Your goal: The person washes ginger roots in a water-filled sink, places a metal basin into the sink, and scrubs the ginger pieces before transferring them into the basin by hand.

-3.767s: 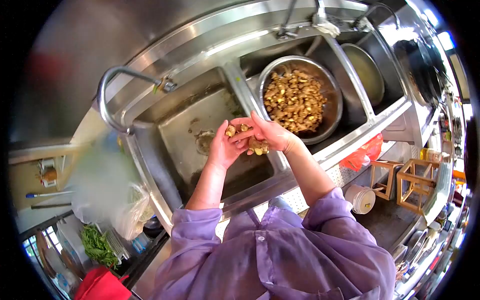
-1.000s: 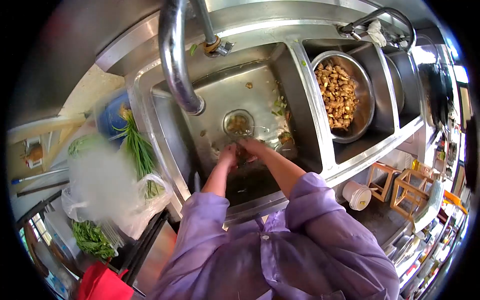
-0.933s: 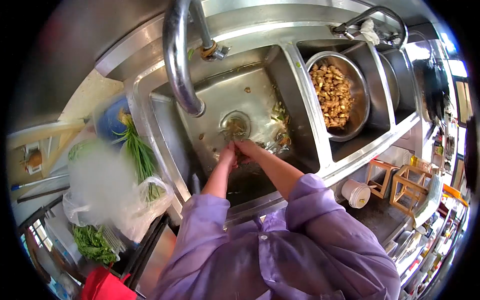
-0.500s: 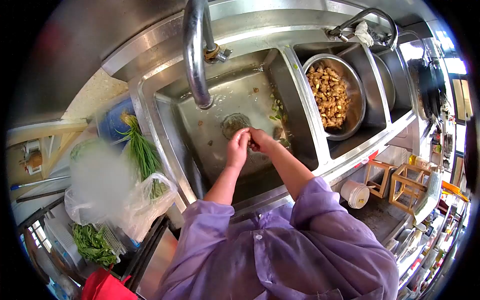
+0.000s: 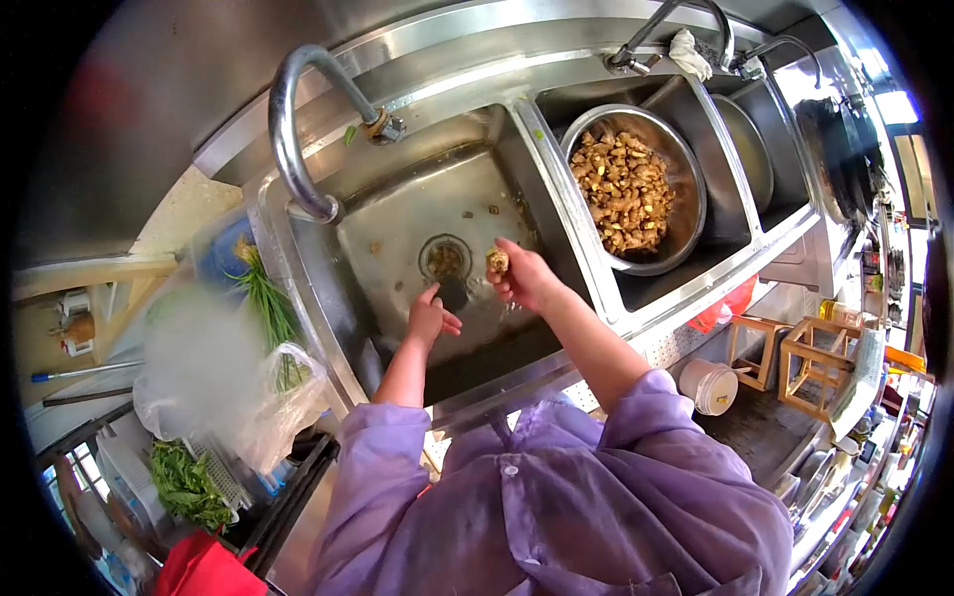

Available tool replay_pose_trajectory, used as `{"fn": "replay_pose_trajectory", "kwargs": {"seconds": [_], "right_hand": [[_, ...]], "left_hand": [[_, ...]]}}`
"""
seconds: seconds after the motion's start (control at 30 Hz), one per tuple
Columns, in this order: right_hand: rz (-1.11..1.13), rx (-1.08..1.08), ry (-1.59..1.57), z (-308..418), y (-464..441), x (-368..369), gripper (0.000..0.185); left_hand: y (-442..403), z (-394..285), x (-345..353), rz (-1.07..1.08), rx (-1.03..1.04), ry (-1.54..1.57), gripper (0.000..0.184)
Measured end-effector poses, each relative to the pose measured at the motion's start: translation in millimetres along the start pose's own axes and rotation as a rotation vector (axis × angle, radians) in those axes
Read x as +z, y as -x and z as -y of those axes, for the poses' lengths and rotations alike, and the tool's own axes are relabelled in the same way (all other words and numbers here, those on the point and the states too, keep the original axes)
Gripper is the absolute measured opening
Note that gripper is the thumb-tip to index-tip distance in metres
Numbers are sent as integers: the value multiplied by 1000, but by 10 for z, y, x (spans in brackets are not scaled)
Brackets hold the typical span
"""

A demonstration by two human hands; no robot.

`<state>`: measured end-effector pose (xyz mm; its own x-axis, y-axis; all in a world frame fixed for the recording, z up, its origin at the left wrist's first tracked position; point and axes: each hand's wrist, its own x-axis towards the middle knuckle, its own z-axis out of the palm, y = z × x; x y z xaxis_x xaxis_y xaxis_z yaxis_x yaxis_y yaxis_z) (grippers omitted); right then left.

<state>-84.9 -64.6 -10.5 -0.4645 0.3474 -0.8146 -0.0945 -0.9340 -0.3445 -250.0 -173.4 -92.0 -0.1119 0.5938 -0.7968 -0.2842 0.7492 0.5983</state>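
My right hand (image 5: 527,278) is closed around a small mottled tan-brown clump (image 5: 497,260), held above the sink floor; its exact kind is hard to make out. My left hand (image 5: 429,320) hovers low in the large steel sink (image 5: 388,223), fingers apart, with nothing seen in it. Between the two hands lies the round drain (image 5: 444,256), with brownish bits in it. A dark patch (image 5: 452,293) shows just below the drain, close to my left fingertips. A few brown scraps (image 5: 494,210) are scattered on the wet floor of the sink.
A metal bowl (image 5: 686,214) full of ginger pieces (image 5: 624,189) sits in the adjoining basin. The curved faucet (image 5: 288,129) arches over the sink's left side. Green onions (image 5: 268,298) and plastic bags (image 5: 283,417) lie left. Wooden stools (image 5: 817,363) and a white tub (image 5: 709,385) stand right.
My hands, joined over the drain before, have come apart. The right has moved right with the clump, the left down and left. Fewer green leaves show in the sink, and the view has shifted.
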Motion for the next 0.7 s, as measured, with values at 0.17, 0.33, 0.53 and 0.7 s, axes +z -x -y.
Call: {"fn": "replay_pose_trajectory", "kwargs": {"seconds": [0.17, 0.33, 0.53, 0.7], "right_hand": [[-506, -606, 152, 674, 483, -584, 44], [-1011, -550, 792, 1107, 193, -2023, 52], [-881, -938, 1236, 918, 615, -884, 12], [-493, -314, 1951, 146, -266, -508, 21]], "left_hand": [[288, -31, 90, 49, 8, -182, 56], [359, 192, -22, -53, -100, -64, 44], [526, 274, -101, -24, -79, -56, 39], [441, 263, -54, -2, -50, -25, 37]]}}
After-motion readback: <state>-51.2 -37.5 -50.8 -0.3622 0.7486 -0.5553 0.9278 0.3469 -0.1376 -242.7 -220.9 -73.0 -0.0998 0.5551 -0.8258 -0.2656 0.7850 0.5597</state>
